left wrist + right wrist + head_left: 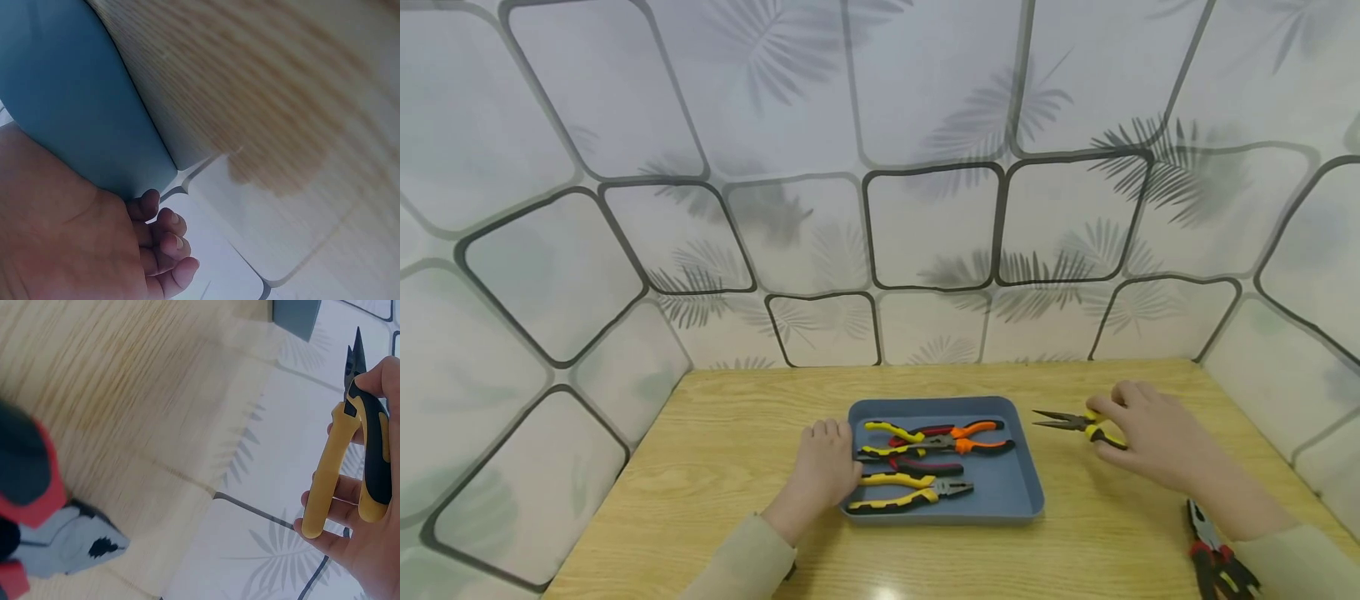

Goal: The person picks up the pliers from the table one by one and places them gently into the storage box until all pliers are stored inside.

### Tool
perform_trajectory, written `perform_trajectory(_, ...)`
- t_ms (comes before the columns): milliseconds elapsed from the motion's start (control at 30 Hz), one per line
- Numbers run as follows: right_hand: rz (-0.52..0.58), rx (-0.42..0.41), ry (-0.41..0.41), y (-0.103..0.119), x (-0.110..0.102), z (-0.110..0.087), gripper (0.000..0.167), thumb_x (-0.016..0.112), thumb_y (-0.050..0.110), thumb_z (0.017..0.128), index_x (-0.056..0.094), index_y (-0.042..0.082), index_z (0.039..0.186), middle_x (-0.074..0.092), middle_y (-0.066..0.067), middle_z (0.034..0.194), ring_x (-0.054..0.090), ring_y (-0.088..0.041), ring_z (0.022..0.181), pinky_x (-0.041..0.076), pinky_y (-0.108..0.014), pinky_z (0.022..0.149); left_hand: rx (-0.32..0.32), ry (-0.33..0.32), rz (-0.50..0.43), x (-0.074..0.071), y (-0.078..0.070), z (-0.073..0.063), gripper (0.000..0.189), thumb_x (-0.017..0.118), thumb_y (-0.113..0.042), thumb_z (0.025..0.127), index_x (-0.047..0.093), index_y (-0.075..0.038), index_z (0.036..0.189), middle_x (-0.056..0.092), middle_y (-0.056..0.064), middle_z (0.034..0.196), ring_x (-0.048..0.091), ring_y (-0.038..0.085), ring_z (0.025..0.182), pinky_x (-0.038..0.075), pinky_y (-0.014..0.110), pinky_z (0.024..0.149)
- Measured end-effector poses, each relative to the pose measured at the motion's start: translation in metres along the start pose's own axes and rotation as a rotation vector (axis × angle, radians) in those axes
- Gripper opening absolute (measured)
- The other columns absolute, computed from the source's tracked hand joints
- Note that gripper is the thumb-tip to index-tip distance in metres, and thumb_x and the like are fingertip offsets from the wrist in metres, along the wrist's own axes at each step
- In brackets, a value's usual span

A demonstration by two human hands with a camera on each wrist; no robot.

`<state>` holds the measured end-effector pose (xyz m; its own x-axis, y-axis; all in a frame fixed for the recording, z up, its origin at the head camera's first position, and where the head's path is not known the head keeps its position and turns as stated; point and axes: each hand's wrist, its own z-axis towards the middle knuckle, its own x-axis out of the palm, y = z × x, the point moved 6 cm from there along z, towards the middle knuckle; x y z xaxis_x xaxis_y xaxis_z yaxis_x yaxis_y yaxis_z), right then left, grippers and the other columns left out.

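Observation:
My right hand holds long-nose pliers with yellow and black handles, above the table right of the tray. Their slim jaws are slightly parted and point left; in the right wrist view, fingers and thumb wrap the handles. At the left side of the blue-grey tray, my left hand grips the rim, its thumb over the edge. The left wrist view has curled fingers beside the tray wall. Inside lie yellow-black combination pliers, orange-handled pliers and other overlapping pliers.
Red and black combination pliers lie on the wooden table near my right forearm, large in the right wrist view. A patterned cloth backdrop rises behind the table and along both sides. A small dark object shows beside my left sleeve.

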<state>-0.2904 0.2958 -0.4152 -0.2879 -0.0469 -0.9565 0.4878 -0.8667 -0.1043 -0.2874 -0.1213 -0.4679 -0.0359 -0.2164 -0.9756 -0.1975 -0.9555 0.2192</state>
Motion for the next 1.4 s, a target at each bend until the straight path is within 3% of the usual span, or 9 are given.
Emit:
perform_trajectory(333,0.010,-0.029,-0.040,0.009,-0.001,0.008,0.048,0.083,0.039,0.086,0.069,0.014,0.124,0.055,-0.005,0.098,0.046,-0.018,0.081,0.040,-0.037,0.067,-0.001,-0.011,0.013,-0.002,0.000,0.001,0.048,0.063,-0.046,0.100,0.058,-0.001,0.114,0.059,0.013,0.100,0.057,0.028,0.096,0.050,0.044,0.091)
perform_trajectory(833,0.026,-0.046,-0.044,0.022,0.003,0.014,0.047,0.082,0.040,0.085,0.069,0.015,0.122,0.051,-0.003,0.095,0.042,-0.017,0.082,0.036,-0.034,0.067,-0.004,-0.026,0.001,-0.001,0.001,0.001,0.046,0.063,-0.045,0.099,0.058,-0.001,0.112,0.059,0.013,0.099,0.058,0.028,0.094,0.050,0.044,0.090)
perform_trajectory(1067,0.032,-0.047,-0.038,0.029,0.005,0.017,0.047,0.082,0.040,0.085,0.068,0.015,0.122,0.053,-0.005,0.098,0.047,-0.020,0.086,0.040,-0.038,0.067,-0.005,0.007,0.007,0.002,0.001,0.001,0.050,0.062,-0.047,0.100,0.059,0.000,0.118,0.063,0.015,0.106,0.059,0.029,0.100,0.051,0.045,0.094)
perform_trajectory(1400,0.046,-0.047,-0.021,0.039,0.008,0.020,0.046,0.081,0.041,0.084,0.067,0.017,0.121,0.051,-0.003,0.096,0.043,-0.018,0.083,0.037,-0.036,0.068,-0.002,0.004,0.009,0.002,0.001,0.001,0.048,0.062,-0.047,0.100,0.058,-0.001,0.114,0.061,0.014,0.102,0.058,0.028,0.097,0.051,0.044,0.092)
